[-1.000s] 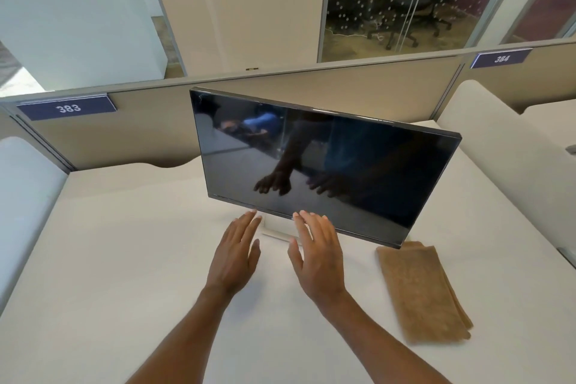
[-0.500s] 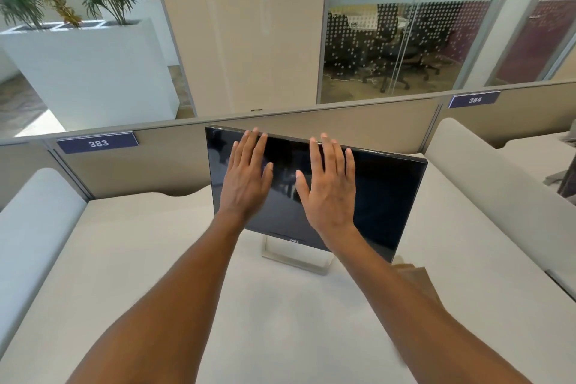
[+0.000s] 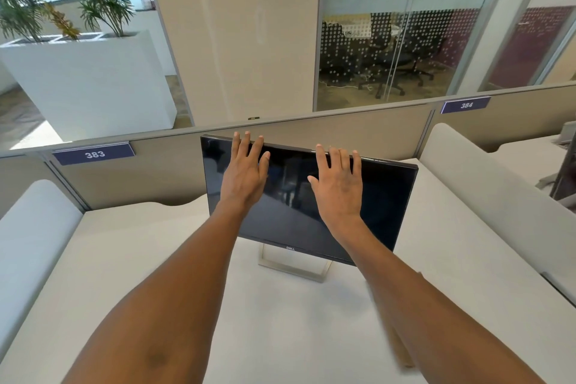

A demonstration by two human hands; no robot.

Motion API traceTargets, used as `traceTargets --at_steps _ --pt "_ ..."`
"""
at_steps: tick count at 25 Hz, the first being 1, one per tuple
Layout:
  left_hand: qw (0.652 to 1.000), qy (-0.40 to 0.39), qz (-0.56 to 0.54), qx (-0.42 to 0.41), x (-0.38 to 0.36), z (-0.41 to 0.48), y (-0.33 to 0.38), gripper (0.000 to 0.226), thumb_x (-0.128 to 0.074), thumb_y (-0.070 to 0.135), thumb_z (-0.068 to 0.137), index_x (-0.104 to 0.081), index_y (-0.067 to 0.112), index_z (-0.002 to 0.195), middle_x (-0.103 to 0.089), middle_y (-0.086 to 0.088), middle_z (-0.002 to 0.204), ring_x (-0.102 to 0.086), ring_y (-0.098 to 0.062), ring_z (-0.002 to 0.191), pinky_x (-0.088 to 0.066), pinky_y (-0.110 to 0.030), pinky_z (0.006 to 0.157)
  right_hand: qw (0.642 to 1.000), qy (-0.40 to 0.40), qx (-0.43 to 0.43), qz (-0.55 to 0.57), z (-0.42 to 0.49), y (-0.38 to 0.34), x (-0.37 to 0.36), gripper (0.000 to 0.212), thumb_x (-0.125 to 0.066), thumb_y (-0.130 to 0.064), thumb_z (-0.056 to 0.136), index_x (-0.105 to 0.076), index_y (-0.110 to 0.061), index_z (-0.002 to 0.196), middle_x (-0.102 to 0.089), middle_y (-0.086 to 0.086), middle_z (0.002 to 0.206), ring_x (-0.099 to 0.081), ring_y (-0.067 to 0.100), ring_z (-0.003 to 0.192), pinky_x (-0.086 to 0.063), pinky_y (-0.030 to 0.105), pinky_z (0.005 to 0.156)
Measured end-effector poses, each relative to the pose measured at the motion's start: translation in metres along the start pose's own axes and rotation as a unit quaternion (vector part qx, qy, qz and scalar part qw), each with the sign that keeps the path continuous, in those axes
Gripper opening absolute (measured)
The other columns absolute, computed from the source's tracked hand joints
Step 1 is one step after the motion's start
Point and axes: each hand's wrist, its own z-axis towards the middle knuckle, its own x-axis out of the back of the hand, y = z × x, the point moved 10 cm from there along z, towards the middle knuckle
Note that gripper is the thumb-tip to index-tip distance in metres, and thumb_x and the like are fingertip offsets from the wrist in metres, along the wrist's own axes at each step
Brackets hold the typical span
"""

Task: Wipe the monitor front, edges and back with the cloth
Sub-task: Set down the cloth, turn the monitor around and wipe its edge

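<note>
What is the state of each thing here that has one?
Monitor: screen dark, standing upright on its stand.
Left hand: open, empty, fingers straight at the monitor's top edge.
Right hand: open, empty, at the same edge.
Cloth: on the desk, unheld, mostly hidden by the right forearm.

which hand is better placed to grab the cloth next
Probably the right hand: the cloth lies by its forearm, across the desk from the left hand. Both are open and empty.

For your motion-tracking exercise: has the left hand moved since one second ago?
Yes: the left hand went up, from below the monitor to its top edge.
</note>
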Motion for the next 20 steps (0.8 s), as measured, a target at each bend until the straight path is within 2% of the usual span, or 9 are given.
traceTargets --at_steps 7,13,16,20 --pt "0.999 0.023 -0.046 0.007 0.006 0.003 -0.004 0.049 -0.040 0.038 0.113 -0.047 0.018 0.156 -0.031 -0.005 0.170 -0.006 -0.021 0.163 -0.025 -0.043 0.126 1.000 0.008 -0.012 0.006 -0.001 0.000 -0.005 0.074 -0.072 -0.047 0.095 -0.042 -0.016 0.155 -0.055 0.016 0.137 -0.051 0.036 0.134 -0.031 0.054 0.123" --pt "0.996 0.025 -0.083 0.020 0.005 0.008 -0.008 0.045 -0.046 0.035 0.112 -0.053 0.019 0.153 -0.036 -0.005 0.168 -0.012 -0.019 0.162 -0.019 -0.030 0.123 0.999 -0.026 -0.026 0.020 -0.001 -0.002 -0.007 0.071 -0.067 -0.045 0.100 -0.037 -0.017 0.158 -0.052 0.016 0.142 -0.047 0.035 0.138 -0.028 0.053 0.126" --pt "0.995 0.024 -0.099 0.025 0.006 0.011 -0.009 0.043 -0.048 0.033 0.111 -0.056 0.019 0.151 -0.040 -0.005 0.166 -0.015 -0.019 0.161 -0.020 -0.030 0.124 0.998 -0.043 -0.032 0.015 -0.004 -0.005 -0.007 0.072 -0.063 -0.045 0.102 -0.031 -0.018 0.161 -0.049 0.016 0.144 -0.044 0.036 0.141 -0.026 0.053 0.127" --pt "0.994 0.023 -0.106 0.022 0.007 0.014 -0.009 0.041 -0.049 0.031 0.111 -0.059 0.017 0.148 -0.043 -0.008 0.164 -0.018 -0.021 0.161 -0.019 -0.031 0.125 0.997 -0.053 -0.047 0.009 -0.006 -0.007 -0.003 0.076 -0.070 -0.039 0.099 -0.031 -0.018 0.160 -0.050 0.015 0.144 -0.045 0.034 0.140 -0.026 0.051 0.126"
